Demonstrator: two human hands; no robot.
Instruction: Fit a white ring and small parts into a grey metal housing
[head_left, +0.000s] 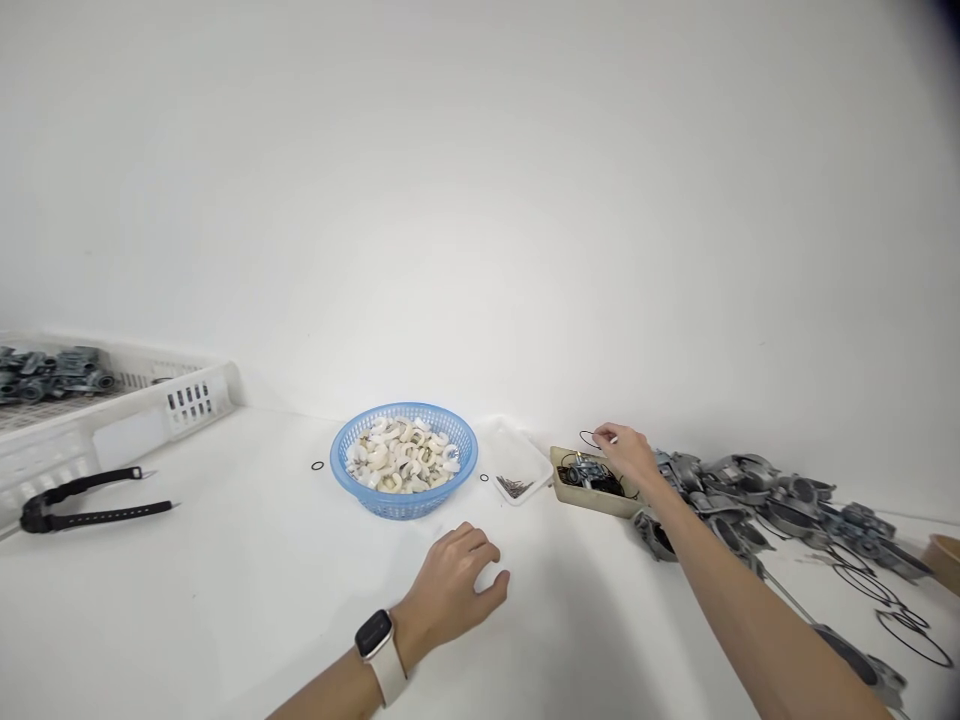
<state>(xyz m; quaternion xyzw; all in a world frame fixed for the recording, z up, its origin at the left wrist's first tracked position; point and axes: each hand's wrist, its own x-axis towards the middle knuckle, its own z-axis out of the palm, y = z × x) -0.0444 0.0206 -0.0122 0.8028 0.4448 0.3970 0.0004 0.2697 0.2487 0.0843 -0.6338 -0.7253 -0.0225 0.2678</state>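
Observation:
My right hand point(626, 455) reaches over a small tan tray point(561, 484) of black rings and small parts, pinching a thin black O-ring point(588, 439) between fingertips above the tray's far edge. My left hand point(456, 582), a pale watch on its wrist, rests on the white table with fingers curled under; whether anything is inside them is hidden. Just beyond my left hand stands a blue plastic basket point(403, 502) full of white ring-shaped parts.
A pile of grey metal castings point(757, 490) with loose black O-rings point(911, 635) lies at right. A small white tray point(525, 462) holds tiny dark pieces. At left are a white crate point(112, 420) with grey parts and black pliers point(82, 505). White wall behind.

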